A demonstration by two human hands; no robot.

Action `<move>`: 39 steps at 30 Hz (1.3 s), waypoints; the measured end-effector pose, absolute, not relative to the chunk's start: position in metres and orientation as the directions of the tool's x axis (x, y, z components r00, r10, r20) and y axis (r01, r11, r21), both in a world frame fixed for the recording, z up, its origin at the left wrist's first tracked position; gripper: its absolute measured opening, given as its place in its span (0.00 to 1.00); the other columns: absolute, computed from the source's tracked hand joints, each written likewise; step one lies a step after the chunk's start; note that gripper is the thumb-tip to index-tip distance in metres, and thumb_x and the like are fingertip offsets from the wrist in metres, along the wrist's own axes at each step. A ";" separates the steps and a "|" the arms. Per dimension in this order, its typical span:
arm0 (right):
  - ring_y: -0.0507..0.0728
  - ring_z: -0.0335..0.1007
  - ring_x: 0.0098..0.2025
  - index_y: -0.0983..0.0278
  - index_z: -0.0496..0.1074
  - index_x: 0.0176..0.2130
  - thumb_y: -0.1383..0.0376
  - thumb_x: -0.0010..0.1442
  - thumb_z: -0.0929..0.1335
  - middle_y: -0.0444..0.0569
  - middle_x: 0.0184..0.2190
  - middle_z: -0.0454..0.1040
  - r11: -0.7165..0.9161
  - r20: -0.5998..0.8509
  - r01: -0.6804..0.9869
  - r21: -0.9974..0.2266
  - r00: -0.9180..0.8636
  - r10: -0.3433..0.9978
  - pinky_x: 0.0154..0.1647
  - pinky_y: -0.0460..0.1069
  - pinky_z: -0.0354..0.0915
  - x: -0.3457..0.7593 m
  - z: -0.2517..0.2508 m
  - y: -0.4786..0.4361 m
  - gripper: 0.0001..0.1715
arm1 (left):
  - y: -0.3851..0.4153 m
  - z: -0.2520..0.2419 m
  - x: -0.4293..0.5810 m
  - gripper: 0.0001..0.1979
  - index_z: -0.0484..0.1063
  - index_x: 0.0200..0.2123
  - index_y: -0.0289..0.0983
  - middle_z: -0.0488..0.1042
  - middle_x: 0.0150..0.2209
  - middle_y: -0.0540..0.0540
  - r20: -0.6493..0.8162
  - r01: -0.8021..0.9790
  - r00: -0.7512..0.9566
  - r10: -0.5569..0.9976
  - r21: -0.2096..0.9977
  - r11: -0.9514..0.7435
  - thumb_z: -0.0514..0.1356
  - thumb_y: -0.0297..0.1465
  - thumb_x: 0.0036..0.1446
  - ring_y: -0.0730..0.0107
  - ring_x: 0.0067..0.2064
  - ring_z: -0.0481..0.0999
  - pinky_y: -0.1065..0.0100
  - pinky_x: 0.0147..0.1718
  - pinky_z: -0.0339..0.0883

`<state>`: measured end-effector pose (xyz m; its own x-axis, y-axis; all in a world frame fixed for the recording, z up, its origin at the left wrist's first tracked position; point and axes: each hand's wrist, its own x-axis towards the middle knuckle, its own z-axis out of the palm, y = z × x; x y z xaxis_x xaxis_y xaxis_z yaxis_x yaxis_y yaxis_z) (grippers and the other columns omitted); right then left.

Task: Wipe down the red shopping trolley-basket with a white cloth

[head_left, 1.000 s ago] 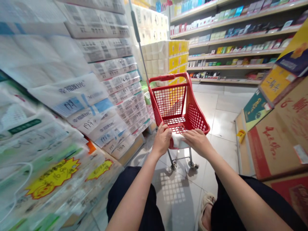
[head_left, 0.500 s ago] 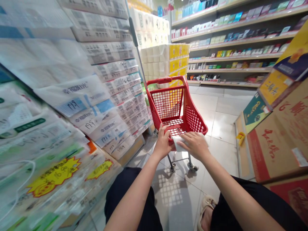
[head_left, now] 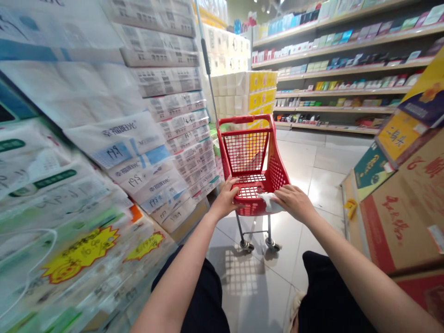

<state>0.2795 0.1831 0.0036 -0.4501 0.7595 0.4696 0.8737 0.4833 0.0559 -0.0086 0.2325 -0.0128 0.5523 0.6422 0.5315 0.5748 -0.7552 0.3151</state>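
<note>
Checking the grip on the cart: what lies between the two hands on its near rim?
In the head view, a white cloth lies between the left hand and right hand, under the right hand's fingers on the red cart rim.

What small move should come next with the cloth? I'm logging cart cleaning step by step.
Probably slide the right hand leftward along the near rim of the red cart: the white cloth is pressed at the rim's right end, while the left hand grips the rim's left side and steadies the cart.

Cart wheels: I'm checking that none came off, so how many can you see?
2. One wheel is under the red cart's near-left leg, one under its near-right leg. Further wheels may be hidden.
</note>
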 end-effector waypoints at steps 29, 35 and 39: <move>0.56 0.55 0.65 0.53 0.65 0.58 0.58 0.69 0.55 0.40 0.57 0.69 0.594 0.570 0.804 -0.013 -0.482 0.665 0.68 0.60 0.39 0.309 -0.006 0.192 0.22 | 0.178 0.003 0.033 0.10 0.66 0.39 0.39 0.70 0.38 0.46 0.397 0.658 0.599 0.695 0.251 -0.710 0.59 0.35 0.53 0.60 0.44 0.67 0.61 0.45 0.57; 0.57 0.55 0.64 0.54 0.64 0.58 0.61 0.69 0.55 0.43 0.59 0.66 0.576 0.636 0.789 -0.212 -0.336 0.695 0.66 0.60 0.49 0.301 -0.007 0.197 0.21 | 0.181 0.005 0.021 0.09 0.66 0.39 0.40 0.72 0.40 0.46 0.370 0.650 0.599 0.710 0.293 -0.701 0.58 0.35 0.54 0.61 0.45 0.68 0.61 0.47 0.55; 0.58 0.59 0.60 0.56 0.67 0.54 0.63 0.67 0.58 0.46 0.57 0.68 0.637 0.639 0.732 -0.242 -0.374 0.672 0.61 0.58 0.59 0.286 0.004 0.182 0.18 | 0.191 0.009 0.007 0.09 0.66 0.32 0.39 0.72 0.34 0.50 0.353 0.661 0.576 0.737 0.329 -0.674 0.53 0.37 0.61 0.66 0.40 0.68 0.63 0.45 0.54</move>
<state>0.2863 0.1817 0.0035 -0.3742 0.6723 0.6387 0.7317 0.6373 -0.2421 0.0072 0.1912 0.0087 0.5758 0.7374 0.3532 0.6614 -0.6740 0.3289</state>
